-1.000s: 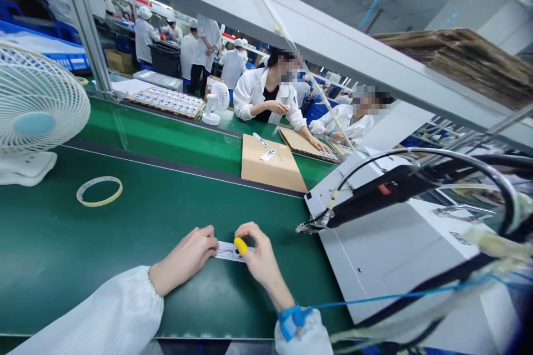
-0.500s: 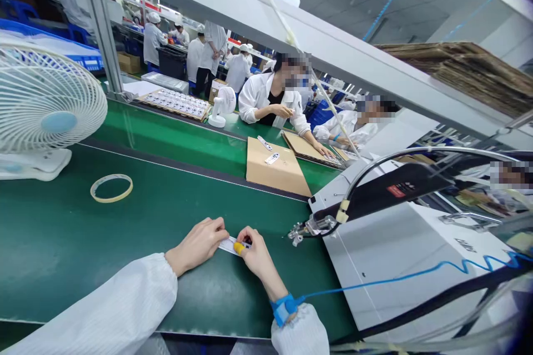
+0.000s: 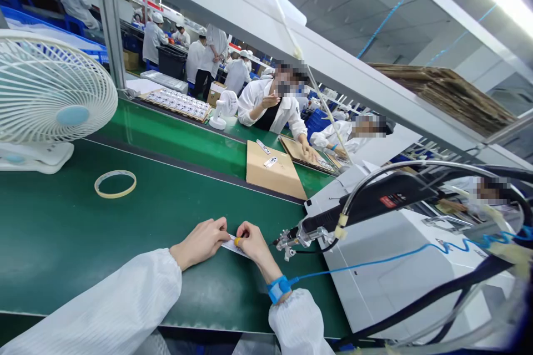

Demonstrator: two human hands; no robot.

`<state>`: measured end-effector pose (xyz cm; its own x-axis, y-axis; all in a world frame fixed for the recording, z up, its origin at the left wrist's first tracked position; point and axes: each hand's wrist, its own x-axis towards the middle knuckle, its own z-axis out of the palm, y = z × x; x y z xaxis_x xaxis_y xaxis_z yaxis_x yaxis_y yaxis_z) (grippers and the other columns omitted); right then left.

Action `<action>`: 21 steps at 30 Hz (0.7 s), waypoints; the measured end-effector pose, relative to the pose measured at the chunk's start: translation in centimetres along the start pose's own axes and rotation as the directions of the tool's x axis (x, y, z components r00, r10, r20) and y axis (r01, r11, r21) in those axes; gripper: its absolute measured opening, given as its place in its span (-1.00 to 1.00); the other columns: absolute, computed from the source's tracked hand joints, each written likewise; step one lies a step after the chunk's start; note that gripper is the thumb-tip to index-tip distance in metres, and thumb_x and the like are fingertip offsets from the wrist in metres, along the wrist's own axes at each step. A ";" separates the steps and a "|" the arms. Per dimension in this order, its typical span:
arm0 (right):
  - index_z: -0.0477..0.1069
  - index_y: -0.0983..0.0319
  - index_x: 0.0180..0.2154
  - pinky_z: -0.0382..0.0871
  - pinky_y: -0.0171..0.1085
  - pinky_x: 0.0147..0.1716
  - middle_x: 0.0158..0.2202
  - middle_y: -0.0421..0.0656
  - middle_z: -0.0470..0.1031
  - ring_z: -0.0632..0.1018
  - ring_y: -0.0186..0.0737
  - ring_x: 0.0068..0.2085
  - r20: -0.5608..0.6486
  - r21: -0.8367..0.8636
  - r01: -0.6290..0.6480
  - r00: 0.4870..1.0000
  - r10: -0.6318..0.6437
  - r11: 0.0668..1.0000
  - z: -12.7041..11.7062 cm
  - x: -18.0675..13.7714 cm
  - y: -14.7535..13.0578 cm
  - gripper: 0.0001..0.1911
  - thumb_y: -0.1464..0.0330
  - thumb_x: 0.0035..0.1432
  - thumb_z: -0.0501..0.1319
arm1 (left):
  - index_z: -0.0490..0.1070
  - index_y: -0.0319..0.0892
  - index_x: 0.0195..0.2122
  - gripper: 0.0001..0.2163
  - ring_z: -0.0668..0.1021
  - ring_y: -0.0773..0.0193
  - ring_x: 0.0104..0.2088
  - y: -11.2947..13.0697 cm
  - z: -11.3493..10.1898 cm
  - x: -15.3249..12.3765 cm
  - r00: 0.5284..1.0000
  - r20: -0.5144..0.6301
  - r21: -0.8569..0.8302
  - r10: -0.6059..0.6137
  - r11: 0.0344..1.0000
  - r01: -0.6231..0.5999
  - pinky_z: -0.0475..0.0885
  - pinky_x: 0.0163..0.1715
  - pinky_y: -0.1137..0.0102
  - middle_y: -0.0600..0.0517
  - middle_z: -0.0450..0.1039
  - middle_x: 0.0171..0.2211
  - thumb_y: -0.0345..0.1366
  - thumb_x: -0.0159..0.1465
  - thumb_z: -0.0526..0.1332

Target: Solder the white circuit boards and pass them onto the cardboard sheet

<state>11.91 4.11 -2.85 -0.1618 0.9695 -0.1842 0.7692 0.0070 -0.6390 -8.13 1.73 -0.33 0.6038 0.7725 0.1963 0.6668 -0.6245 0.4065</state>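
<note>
A small flat white part (image 3: 234,246) lies on the green mat (image 3: 83,233) near the front edge. My left hand (image 3: 200,243) is curled, its fingertips pinching the part's left end. My right hand (image 3: 253,244) pinches the right end; a yellow finger cot shows on one fingertip. A blue strap with a coiled blue cord (image 3: 278,288) circles my right wrist. A black powered screwdriver (image 3: 353,208) hangs just right of my right hand, its tip close to my fingers.
A white desk fan (image 3: 54,100) stands at the far left, a tape ring (image 3: 115,183) lying on the mat near it. A cardboard sheet (image 3: 272,173) lies past the conveyor strip. A white machine (image 3: 395,255) fills the right. Several white-coated people work opposite.
My hands stay on the white part and have drawn closer together over it. The view has shifted, and the screwdriver tip now hangs nearer my right hand.
</note>
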 end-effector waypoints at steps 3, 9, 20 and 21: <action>0.44 0.28 -0.12 0.53 -0.20 -0.29 -0.19 -0.14 0.51 0.55 -0.25 -0.28 0.035 -0.034 -0.018 0.999 0.019 0.999 -0.1 0.3 -0.3 -0.77 0.25 0.30 0.24 | 0.56 -0.09 -0.24 -0.70 0.41 0.25 -0.36 0.1 0.1 0.0 1.000 0.013 -0.029 -0.005 1.000 0.005 0.28 -0.30 0.37 0.01 0.35 -0.25 -0.53 0.30 0.06; 0.44 0.27 -0.11 0.53 -0.16 -0.23 -0.14 -0.12 0.50 0.55 -0.21 -0.21 0.027 -0.088 0.012 1.000 -0.009 0.996 0.1 0.3 -1.2 -0.77 0.24 0.31 0.24 | 0.53 -0.13 -0.26 -0.68 0.41 0.19 -0.29 0.8 -0.1 -0.2 0.998 0.017 -0.125 -0.057 0.990 0.058 0.26 -0.24 0.33 -0.02 0.34 -0.26 -0.56 0.29 0.00; 0.46 0.27 -0.25 0.39 0.02 0.02 -0.18 -0.15 0.52 0.52 -0.12 -0.07 0.050 -0.091 0.166 0.986 -0.162 0.982 -1.7 -1.8 -2.8 -0.83 0.28 0.28 0.26 | 0.57 -0.11 -0.18 -0.74 0.51 0.24 -0.31 0.4 -0.2 0.0 0.968 0.110 -0.501 -0.227 0.829 0.251 0.32 -0.30 0.41 0.04 0.51 -0.26 -0.37 0.32 0.06; 0.46 0.27 -0.26 0.35 0.04 0.04 -0.18 -0.15 0.51 0.51 -0.11 -0.06 0.053 -0.081 0.182 0.983 -0.178 0.980 -1.8 -2.1 -2.9 -0.85 0.30 0.27 0.27 | 0.56 -0.11 -0.17 -0.74 0.52 0.25 -0.33 0.3 -0.2 0.0 0.963 0.119 -0.529 -0.240 0.806 0.266 0.32 -0.32 0.42 0.04 0.53 -0.26 -0.36 0.31 0.07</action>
<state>11.10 2.52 0.73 -0.3286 0.9384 -0.1069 0.7743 0.2029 -0.5994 -7.97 1.56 -0.01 0.4737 0.8806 -0.0150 0.4675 -0.2370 0.8516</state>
